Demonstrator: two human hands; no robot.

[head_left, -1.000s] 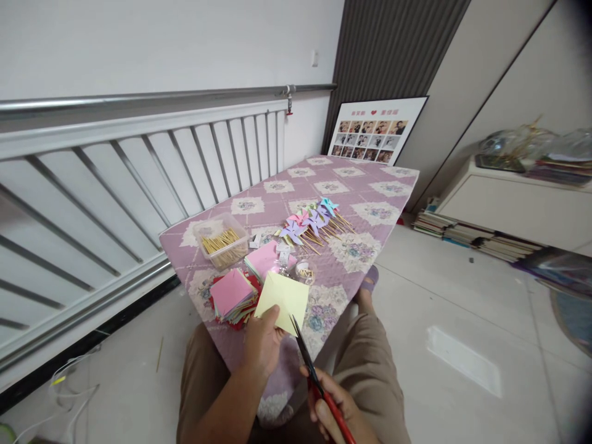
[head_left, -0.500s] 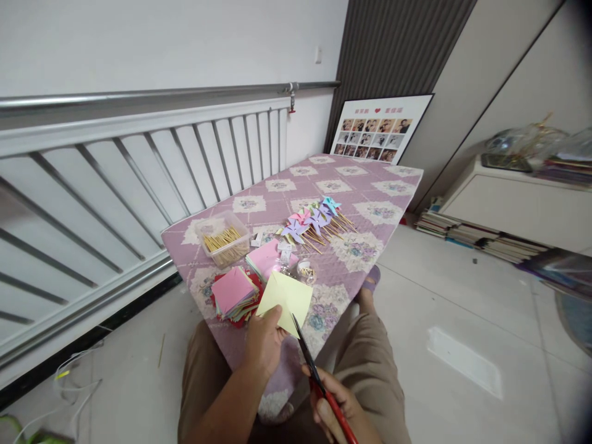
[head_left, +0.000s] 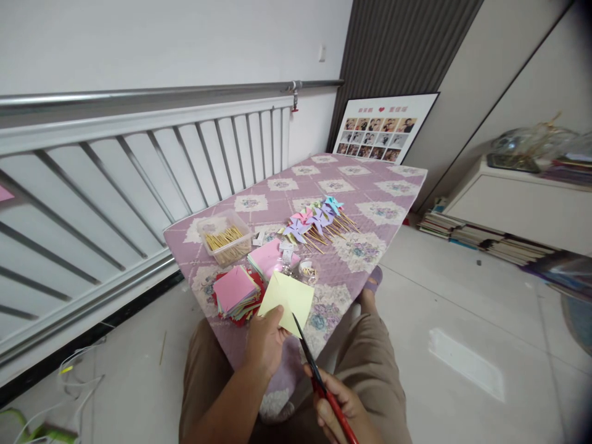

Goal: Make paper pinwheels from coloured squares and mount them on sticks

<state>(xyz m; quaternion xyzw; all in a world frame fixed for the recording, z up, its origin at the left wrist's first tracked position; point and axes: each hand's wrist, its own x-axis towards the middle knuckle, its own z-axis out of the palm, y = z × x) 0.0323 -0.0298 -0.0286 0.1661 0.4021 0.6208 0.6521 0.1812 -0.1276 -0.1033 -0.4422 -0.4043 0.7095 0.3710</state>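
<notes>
Between the thumb and fingers of my left hand [head_left: 267, 339] is a square sheet of pale yellow paper [head_left: 290, 296], held near its lower left edge. My right hand [head_left: 340, 404] grips red-handled scissors [head_left: 330, 398] whose dark blades reach over the sheet's lower right corner. The blades look nearly closed at the paper. Left of the sheet lies a stack of coloured paper squares [head_left: 235, 290], pink on top. Behind it are more pink papers [head_left: 268, 256] and a small round tub [head_left: 308, 270] of little pieces.
On the flowered tablecloth [head_left: 386, 213] lie several paper pinwheels [head_left: 314, 221] on sticks. A clear plastic box [head_left: 226, 240] holds many thin wooden sticks. A radiator [head_left: 185, 166] runs along the left, and a framed photo board [head_left: 383, 129] leans at the back.
The view has shifted very slightly, moving the scene a little to the right. Both hands keep their holds on the paper and scissors, with almost no other movement.
</notes>
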